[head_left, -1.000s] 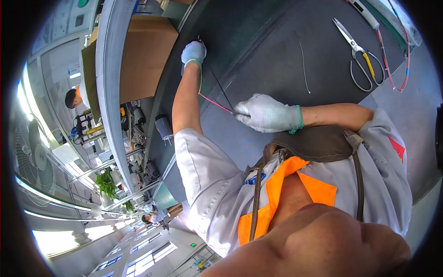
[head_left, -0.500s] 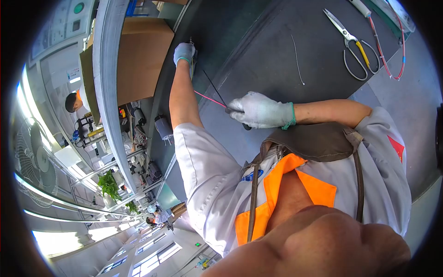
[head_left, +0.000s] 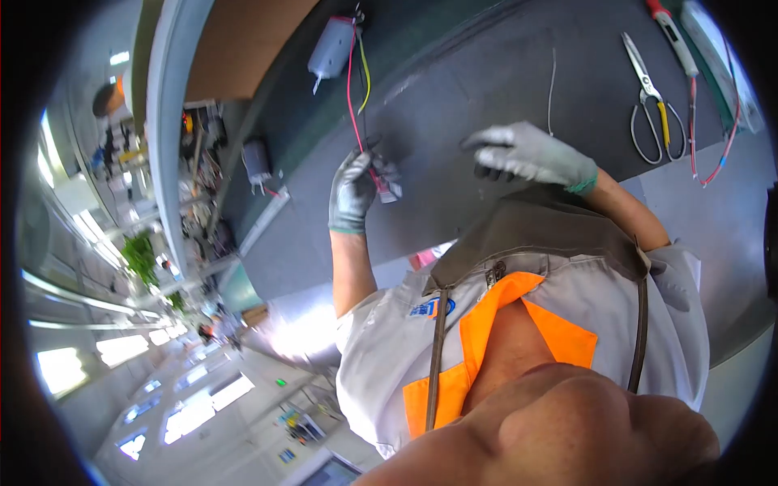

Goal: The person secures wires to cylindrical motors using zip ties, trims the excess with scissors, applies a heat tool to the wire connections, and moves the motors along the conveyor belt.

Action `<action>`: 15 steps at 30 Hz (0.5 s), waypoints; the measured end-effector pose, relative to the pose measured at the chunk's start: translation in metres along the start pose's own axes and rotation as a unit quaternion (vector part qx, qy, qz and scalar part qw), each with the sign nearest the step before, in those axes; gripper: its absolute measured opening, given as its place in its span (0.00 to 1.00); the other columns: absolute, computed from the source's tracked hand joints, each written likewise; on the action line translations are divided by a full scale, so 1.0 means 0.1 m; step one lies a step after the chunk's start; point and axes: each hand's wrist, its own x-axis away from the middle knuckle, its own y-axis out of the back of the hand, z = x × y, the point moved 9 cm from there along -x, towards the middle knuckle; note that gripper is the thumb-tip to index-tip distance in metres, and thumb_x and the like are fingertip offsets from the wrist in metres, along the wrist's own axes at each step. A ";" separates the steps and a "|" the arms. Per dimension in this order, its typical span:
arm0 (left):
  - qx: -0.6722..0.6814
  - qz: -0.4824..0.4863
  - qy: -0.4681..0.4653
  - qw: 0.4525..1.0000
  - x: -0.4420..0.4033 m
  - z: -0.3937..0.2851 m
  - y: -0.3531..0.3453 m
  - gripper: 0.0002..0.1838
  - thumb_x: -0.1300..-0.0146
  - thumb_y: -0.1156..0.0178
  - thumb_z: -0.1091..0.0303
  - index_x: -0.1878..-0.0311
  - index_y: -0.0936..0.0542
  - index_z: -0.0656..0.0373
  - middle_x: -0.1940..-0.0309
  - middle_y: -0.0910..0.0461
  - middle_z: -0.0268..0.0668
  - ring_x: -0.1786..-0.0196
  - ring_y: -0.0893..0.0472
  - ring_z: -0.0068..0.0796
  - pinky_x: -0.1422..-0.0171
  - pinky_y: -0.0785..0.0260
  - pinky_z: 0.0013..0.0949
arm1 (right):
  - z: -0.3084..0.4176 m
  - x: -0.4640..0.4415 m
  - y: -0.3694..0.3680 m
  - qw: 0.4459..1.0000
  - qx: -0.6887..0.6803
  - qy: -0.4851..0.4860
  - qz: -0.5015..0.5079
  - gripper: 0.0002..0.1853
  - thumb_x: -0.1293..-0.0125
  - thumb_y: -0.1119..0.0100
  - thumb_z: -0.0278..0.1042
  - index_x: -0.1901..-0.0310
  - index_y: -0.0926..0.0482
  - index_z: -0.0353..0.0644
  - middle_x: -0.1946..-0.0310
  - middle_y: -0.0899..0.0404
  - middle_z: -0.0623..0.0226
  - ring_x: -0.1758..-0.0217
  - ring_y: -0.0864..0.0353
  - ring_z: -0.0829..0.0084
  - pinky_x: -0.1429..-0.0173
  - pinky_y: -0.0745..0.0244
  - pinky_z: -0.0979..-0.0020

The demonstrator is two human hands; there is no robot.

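My left hand [head_left: 355, 194], in a pale glove with grey fingers, is closed around a red wire [head_left: 353, 97]. That wire runs up to a grey cylindrical part [head_left: 332, 50] lying at the far side of the bench. A yellow-green wire [head_left: 365, 73] and a dark wire come from the same part. Beside the left fingers sits a small pale end piece [head_left: 389, 194], blurred. To the right, my right hand [head_left: 531, 155] hovers over the dark bench with its fingers stretched out, smeared a little by motion; I see nothing held in it.
Scissors [head_left: 647, 101] with one yellow-wrapped handle lie at the right, by a red-and-white corded tool [head_left: 675, 36]. A thin pale strip [head_left: 553, 89] is on the dark mat. A second grey cylinder [head_left: 257, 162] stands left. Beyond a metal rail [head_left: 172, 130] is a cardboard box [head_left: 243, 49].
My left hand has come back from the grey part to the near bench, along the red wire. My right hand has let go of the dark-handled tool and shifted right, fingers spread.
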 end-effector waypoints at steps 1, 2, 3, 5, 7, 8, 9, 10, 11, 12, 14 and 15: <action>0.020 0.007 0.017 1.000 0.24 0.14 0.00 0.27 0.28 0.43 0.67 0.30 0.33 0.70 0.60 0.18 0.41 0.57 0.15 0.42 0.50 0.20 0.52 | -0.02 0.00 0.05 1.000 -0.012 -0.009 -0.015 0.24 0.24 0.46 0.47 0.39 0.23 0.34 0.62 0.15 0.65 0.64 0.17 0.78 0.59 0.21 0.73; 0.039 -0.018 0.016 0.999 0.44 0.25 0.03 0.27 0.28 0.43 0.67 0.30 0.33 0.70 0.60 0.18 0.41 0.57 0.15 0.42 0.50 0.20 0.52 | -0.05 0.00 0.06 0.999 -0.027 -0.021 -0.027 0.24 0.24 0.45 0.47 0.39 0.23 0.36 0.62 0.15 0.66 0.63 0.18 0.79 0.59 0.21 0.74; 0.051 -0.033 0.038 0.997 0.60 0.38 0.02 0.27 0.27 0.44 0.67 0.30 0.33 0.70 0.58 0.18 0.41 0.55 0.15 0.43 0.49 0.20 0.53 | -0.06 0.00 0.06 0.998 -0.041 -0.031 -0.027 0.23 0.25 0.45 0.46 0.38 0.23 0.38 0.61 0.15 0.66 0.61 0.18 0.80 0.57 0.22 0.75; 0.089 -0.057 0.054 0.993 0.80 0.56 -0.04 0.23 0.27 0.44 0.67 0.34 0.30 0.71 0.54 0.18 0.50 0.54 0.14 0.51 0.50 0.18 0.51 | -0.08 0.00 0.03 0.997 -0.056 -0.041 -0.036 0.23 0.25 0.45 0.46 0.37 0.23 0.38 0.60 0.15 0.66 0.59 0.18 0.79 0.54 0.22 0.76; 0.100 -0.064 0.055 0.991 0.87 0.62 -0.16 0.23 0.27 0.44 0.67 0.34 0.29 0.71 0.53 0.18 0.51 0.53 0.14 0.51 0.50 0.18 0.51 | -0.13 -0.01 0.01 0.997 -0.055 -0.030 -0.045 0.22 0.24 0.46 0.45 0.37 0.22 0.39 0.60 0.15 0.66 0.60 0.18 0.78 0.54 0.22 0.75; 0.092 -0.047 0.058 0.993 0.87 0.63 -0.22 0.22 0.27 0.44 0.67 0.35 0.29 0.70 0.52 0.18 0.53 0.53 0.14 0.51 0.50 0.18 0.51 | -0.15 0.01 -0.05 0.998 -0.051 -0.038 -0.030 0.22 0.24 0.46 0.45 0.37 0.22 0.39 0.60 0.15 0.66 0.60 0.18 0.78 0.54 0.22 0.75; 0.092 -0.028 0.052 0.994 0.86 0.63 -0.28 0.22 0.26 0.44 0.66 0.36 0.28 0.70 0.50 0.18 0.54 0.52 0.14 0.51 0.50 0.18 0.50 | -0.13 0.03 -0.04 0.998 -0.045 -0.027 -0.041 0.22 0.24 0.47 0.44 0.37 0.22 0.39 0.60 0.15 0.66 0.60 0.18 0.78 0.54 0.22 0.75; 0.097 -0.029 0.045 0.994 0.87 0.62 -0.32 0.22 0.26 0.44 0.66 0.36 0.28 0.70 0.50 0.18 0.54 0.52 0.14 0.51 0.50 0.18 0.50 | -0.09 0.05 0.00 0.998 -0.037 -0.011 -0.057 0.22 0.24 0.47 0.44 0.38 0.22 0.39 0.60 0.15 0.65 0.59 0.18 0.77 0.53 0.22 0.75; 0.068 -0.021 0.047 0.996 0.86 0.61 -0.38 0.23 0.25 0.46 0.65 0.34 0.29 0.71 0.50 0.18 0.52 0.51 0.14 0.48 0.48 0.19 0.48 | -0.09 0.10 0.03 0.996 -0.040 -0.014 -0.075 0.22 0.24 0.46 0.44 0.38 0.21 0.38 0.61 0.15 0.65 0.59 0.18 0.77 0.53 0.22 0.75; 0.038 -0.012 0.051 0.998 0.86 0.62 -0.43 0.24 0.24 0.49 0.64 0.33 0.30 0.71 0.50 0.18 0.51 0.51 0.14 0.44 0.47 0.20 0.45 | -0.08 0.14 0.06 0.996 -0.035 -0.012 -0.078 0.22 0.24 0.46 0.44 0.38 0.21 0.38 0.61 0.15 0.65 0.59 0.18 0.77 0.53 0.22 0.75; 0.047 0.001 0.060 0.997 0.86 0.65 -0.50 0.23 0.24 0.47 0.62 0.35 0.28 0.71 0.52 0.17 0.52 0.53 0.14 0.45 0.50 0.19 0.44 | -0.03 0.29 0.26 0.990 -0.009 0.006 -0.141 0.22 0.24 0.46 0.44 0.38 0.21 0.38 0.61 0.15 0.66 0.60 0.18 0.78 0.53 0.22 0.75; 0.055 0.009 0.072 0.996 0.86 0.69 -0.55 0.23 0.24 0.46 0.59 0.38 0.26 0.71 0.53 0.16 0.54 0.56 0.13 0.46 0.52 0.18 0.42 | -0.01 0.40 0.39 0.986 0.006 0.016 -0.168 0.21 0.24 0.45 0.43 0.38 0.21 0.38 0.60 0.15 0.67 0.60 0.18 0.79 0.53 0.23 0.75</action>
